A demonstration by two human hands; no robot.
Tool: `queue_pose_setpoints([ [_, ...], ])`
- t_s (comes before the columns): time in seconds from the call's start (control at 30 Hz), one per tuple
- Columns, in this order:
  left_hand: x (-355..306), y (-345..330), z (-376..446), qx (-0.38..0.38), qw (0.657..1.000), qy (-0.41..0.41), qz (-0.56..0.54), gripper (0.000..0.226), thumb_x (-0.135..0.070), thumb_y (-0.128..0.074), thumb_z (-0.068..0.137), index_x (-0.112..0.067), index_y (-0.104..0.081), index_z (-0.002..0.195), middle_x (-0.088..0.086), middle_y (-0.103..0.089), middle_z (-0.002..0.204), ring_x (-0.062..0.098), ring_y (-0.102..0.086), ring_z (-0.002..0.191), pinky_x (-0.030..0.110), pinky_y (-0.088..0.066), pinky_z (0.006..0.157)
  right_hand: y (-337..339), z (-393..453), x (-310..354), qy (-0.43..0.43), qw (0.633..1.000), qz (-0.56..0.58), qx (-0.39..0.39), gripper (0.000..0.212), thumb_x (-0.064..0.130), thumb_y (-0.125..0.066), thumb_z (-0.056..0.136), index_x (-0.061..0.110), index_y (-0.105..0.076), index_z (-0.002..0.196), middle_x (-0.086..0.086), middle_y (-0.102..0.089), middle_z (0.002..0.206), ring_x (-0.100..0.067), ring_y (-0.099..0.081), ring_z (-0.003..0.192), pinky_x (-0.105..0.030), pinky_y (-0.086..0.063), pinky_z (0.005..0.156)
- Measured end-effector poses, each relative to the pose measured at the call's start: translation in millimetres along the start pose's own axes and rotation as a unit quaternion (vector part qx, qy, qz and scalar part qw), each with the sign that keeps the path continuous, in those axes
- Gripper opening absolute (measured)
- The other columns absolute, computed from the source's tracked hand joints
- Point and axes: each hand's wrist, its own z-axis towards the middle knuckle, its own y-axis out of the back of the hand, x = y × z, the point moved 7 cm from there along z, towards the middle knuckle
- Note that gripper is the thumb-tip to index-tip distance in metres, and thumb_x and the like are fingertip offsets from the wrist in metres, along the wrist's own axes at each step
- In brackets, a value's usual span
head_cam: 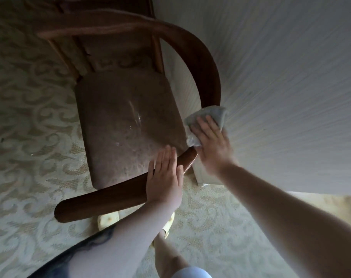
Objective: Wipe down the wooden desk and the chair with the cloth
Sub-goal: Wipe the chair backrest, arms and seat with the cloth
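Observation:
A dark wooden chair (200, 63) with a curved back rail and a brown padded seat (126, 121) stands on the carpet, seen from above. My left hand (164, 177) lies flat, fingers straight, on the chair's near rail. My right hand (210, 141) presses a grey cloth (204, 115) against the right end of the curved rail, fingers spread over it. The rail under the cloth is hidden. Pale streaks show on the seat.
A white ribbed wall (281, 77) runs close along the chair's right side. Patterned beige carpet (30, 117) covers the floor. My feet in pale yellow slippers (108, 219) stand just behind the chair. More dark wooden furniture (110, 5) sits at the top.

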Motion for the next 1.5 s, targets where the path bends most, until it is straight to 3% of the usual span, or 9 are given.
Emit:
queue_pose_setpoints([
  [0.2, -9.2, -5.3, 12.1, -0.005, 1.0, -0.012, 0.008, 0.063, -0.038, -0.008, 0.097, -0.013, -0.037, 0.147, 0.004, -0.033, 0.156, 0.019, -0.023, 0.146, 0.039, -0.013, 0.118, -7.5, 22.8, 15.9, 0.132, 0.987, -0.048, 0.076, 0.05, 0.038, -0.035, 0.097, 0.029, -0.043, 0.145, 0.006, -0.027, 0.158, -0.015, -0.011, 0.149, -0.039, 0.002, 0.117],
  [0.43, -10.4, -3.2, 10.6, -0.003, 1.0, -0.012, 0.001, 0.061, -0.04, -0.008, 0.099, -0.017, -0.034, 0.149, -0.001, -0.027, 0.158, 0.016, -0.021, 0.147, 0.04, -0.015, 0.119, -6.8, 12.0, 1.2, -0.035, 0.994, 0.086, -0.048, 0.046, 0.023, -0.047, 0.097, 0.018, -0.049, 0.142, -0.003, -0.013, 0.163, -0.021, 0.003, 0.15, -0.045, -0.002, 0.12],
  [0.63, -12.0, 0.4, 15.5, 0.034, 0.998, -0.043, 0.012, 0.071, -0.046, 0.008, 0.089, -0.023, -0.006, 0.155, -0.009, 0.004, 0.162, 0.008, 0.007, 0.148, 0.032, 0.004, 0.12, 17.7, 75.4, -17.8, 0.008, 0.997, -0.078, 0.026, 0.046, 0.038, -0.033, 0.101, 0.03, -0.042, 0.145, 0.0, 0.002, 0.164, -0.021, 0.01, 0.15, -0.046, 0.008, 0.118],
  [0.77, -6.4, 2.7, 19.3, 0.032, 0.996, -0.08, 0.027, 0.069, -0.05, 0.002, 0.094, -0.022, -0.015, 0.155, -0.004, -0.006, 0.162, 0.012, 0.0, 0.149, 0.035, -0.002, 0.121, 24.0, 63.8, -35.4, -0.102, 0.989, 0.096, -0.035, 0.044, 0.033, -0.038, 0.103, 0.03, -0.042, 0.146, 0.004, 0.017, 0.162, -0.025, 0.017, 0.148, -0.043, -0.016, 0.118],
  [0.87, -0.1, 2.8, 18.1, 0.02, 0.995, -0.088, 0.049, 0.06, -0.042, -0.021, 0.098, -0.012, -0.039, 0.146, 0.006, -0.036, 0.154, 0.021, -0.027, 0.145, 0.041, -0.019, 0.117, -6.5, 4.0, 10.2, -0.141, 0.971, 0.178, -0.08, 0.048, 0.025, -0.035, 0.096, 0.023, -0.052, 0.14, -0.005, 0.005, 0.164, -0.032, 0.01, 0.149, -0.051, -0.032, 0.112],
  [0.97, -1.6, 2.0, 16.3, 0.017, 0.993, -0.095, 0.075, 0.055, -0.034, -0.031, 0.091, -0.004, -0.054, 0.131, 0.012, -0.057, 0.136, 0.027, -0.043, 0.136, 0.042, -0.025, 0.112, -23.2, -11.1, 46.3, -0.051, 0.993, 0.104, -0.035, 0.048, 0.032, -0.036, 0.091, 0.017, -0.062, 0.129, -0.012, -0.023, 0.159, -0.028, -0.007, 0.149, -0.057, -0.014, 0.117],
  [1.13, 2.7, 1.3, 15.8, 0.049, 0.995, -0.065, 0.049, 0.073, -0.056, 0.004, 0.092, -0.023, -0.015, 0.154, -0.004, -0.01, 0.162, 0.014, -0.006, 0.149, 0.037, -0.005, 0.121, 11.8, 57.7, -25.4, -0.054, 0.997, -0.059, 0.01, 0.043, 0.037, -0.038, 0.099, 0.027, -0.052, 0.138, -0.003, -0.004, 0.164, -0.022, 0.01, 0.15, -0.055, 0.007, 0.117],
  [1.27, 27.3, 11.7, -0.3, 0.036, 0.996, -0.048, 0.059, 0.067, -0.05, -0.011, 0.097, -0.015, -0.036, 0.148, 0.004, -0.033, 0.155, 0.021, -0.028, 0.145, 0.039, -0.016, 0.118, -8.4, -17.3, 24.6, -0.036, 0.994, 0.087, -0.055, 0.047, 0.032, -0.037, 0.093, 0.02, -0.06, 0.132, -0.008, -0.035, 0.154, -0.026, -0.015, 0.149, -0.059, -0.02, 0.115],
  [1.5, 88.2, 28.2, -41.6, 0.037, 0.994, -0.004, 0.102, 0.064, -0.044, -0.015, 0.095, -0.015, -0.035, 0.148, 0.001, -0.032, 0.155, 0.018, -0.024, 0.146, 0.041, -0.016, 0.117, -38.0, -63.0, 96.1, 0.1, 0.993, 0.045, 0.053, 0.055, 0.036, -0.027, 0.096, 0.031, -0.036, 0.149, 0.004, -0.032, 0.157, -0.014, -0.017, 0.148, -0.04, 0.001, 0.12],
])
